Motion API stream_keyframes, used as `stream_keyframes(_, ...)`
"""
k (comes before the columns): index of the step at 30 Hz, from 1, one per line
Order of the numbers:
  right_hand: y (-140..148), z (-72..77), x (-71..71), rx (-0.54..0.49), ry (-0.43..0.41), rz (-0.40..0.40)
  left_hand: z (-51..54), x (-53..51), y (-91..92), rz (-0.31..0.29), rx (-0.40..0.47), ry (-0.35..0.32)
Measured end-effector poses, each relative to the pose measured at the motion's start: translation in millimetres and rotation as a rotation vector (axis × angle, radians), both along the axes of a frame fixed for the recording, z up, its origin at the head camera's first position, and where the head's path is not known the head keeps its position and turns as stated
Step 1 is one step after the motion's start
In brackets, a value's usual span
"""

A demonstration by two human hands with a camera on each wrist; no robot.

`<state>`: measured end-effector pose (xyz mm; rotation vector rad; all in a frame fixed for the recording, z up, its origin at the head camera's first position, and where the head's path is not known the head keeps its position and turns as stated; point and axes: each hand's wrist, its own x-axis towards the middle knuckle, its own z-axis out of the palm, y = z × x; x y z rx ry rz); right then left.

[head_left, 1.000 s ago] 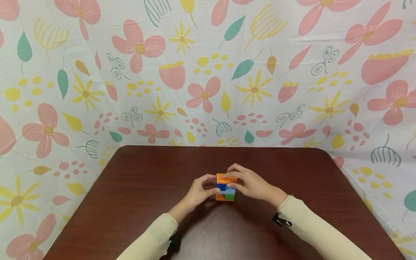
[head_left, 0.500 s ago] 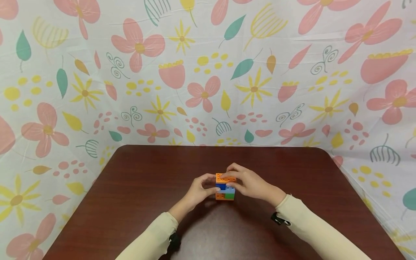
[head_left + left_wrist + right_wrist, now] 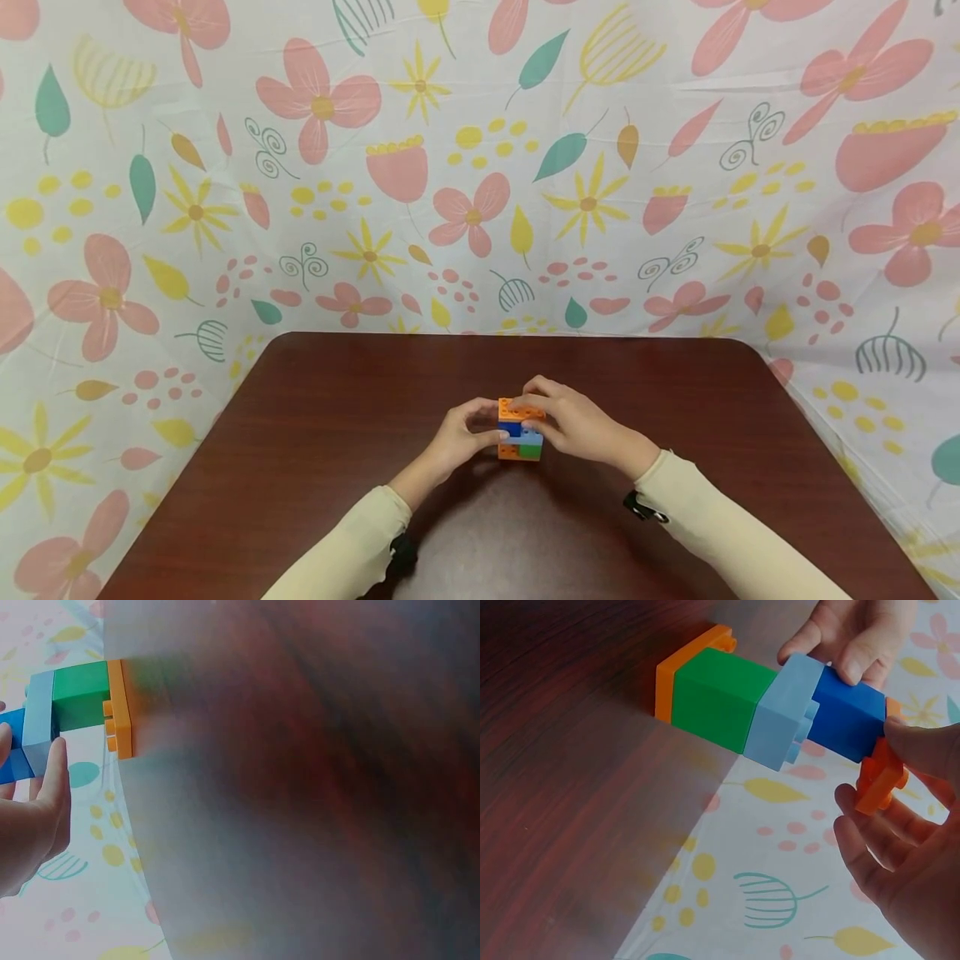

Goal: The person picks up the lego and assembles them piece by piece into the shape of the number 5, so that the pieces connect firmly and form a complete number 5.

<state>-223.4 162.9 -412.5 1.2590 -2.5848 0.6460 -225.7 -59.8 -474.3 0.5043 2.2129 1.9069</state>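
A small tower of toy building bricks stands on the table between both hands in the head view. Its base is an orange plate (image 3: 664, 691), with a green brick (image 3: 716, 697) on one end. Above lies a light blue brick (image 3: 784, 711), then a dark blue brick (image 3: 847, 712), and at the top another orange plate (image 3: 507, 407). My left hand (image 3: 454, 439) grips the tower from the left at the dark blue brick, thumb in front and fingers behind. From the right, my right hand (image 3: 587, 425) holds the top orange plate between thumb and fingers, partly covering it.
The dark reddish-brown table (image 3: 337, 400) has rounded far corners. Behind it and along its sides hangs a white cloth (image 3: 472, 125) printed with flowers and leaves. Black straps with small devices (image 3: 643, 505) sit at both wrists, over pale sleeves.
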Motion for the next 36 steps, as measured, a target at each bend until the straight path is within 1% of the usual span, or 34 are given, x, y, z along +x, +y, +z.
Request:
stream_keyframes(4, -2, -0.2, 1.8, 0.015, 0.025, -0.019, -0.1, 0.0, 0.1, 0.004, -0.002, -0.006)
stream_keyframes(13, -5, -3.8, 5.1, 0.035, 0.114, -0.054, 2.8, 1.1, 1.9, 0.011, -0.012, 0.001)
stream_keyframes(17, -6, -5.8, 6.8, 0.035, 0.130, -0.074, 1.8, 1.5, 2.2, 0.022, -0.012, -0.009)
stream_keyframes(22, -7, -8.9, 7.9, 0.023, 0.152, -0.095, -1.4, 0.9, 1.9, 0.021, -0.010, -0.010)
stream_keyframes(25, -7, -10.0, 8.8, 0.015, 0.142, -0.101, 1.5, 2.1, 2.3, 0.013, -0.010, -0.007)
stream_keyframes(30, -4, -8.3, 9.7, 0.013, 0.089, -0.087, 21.9, 12.6, 1.9, 0.003, -0.013, -0.003)
stream_keyframes(32, -2, -6.9, 9.4, 0.010, 0.058, -0.072, 27.4, 15.6, 1.4, -0.001, -0.009, 0.003)
stream_keyframes(36, 2, -7.8, 9.1, -0.029, -0.006, -0.035, 27.1, 16.0, 1.2, -0.013, -0.005, 0.002)
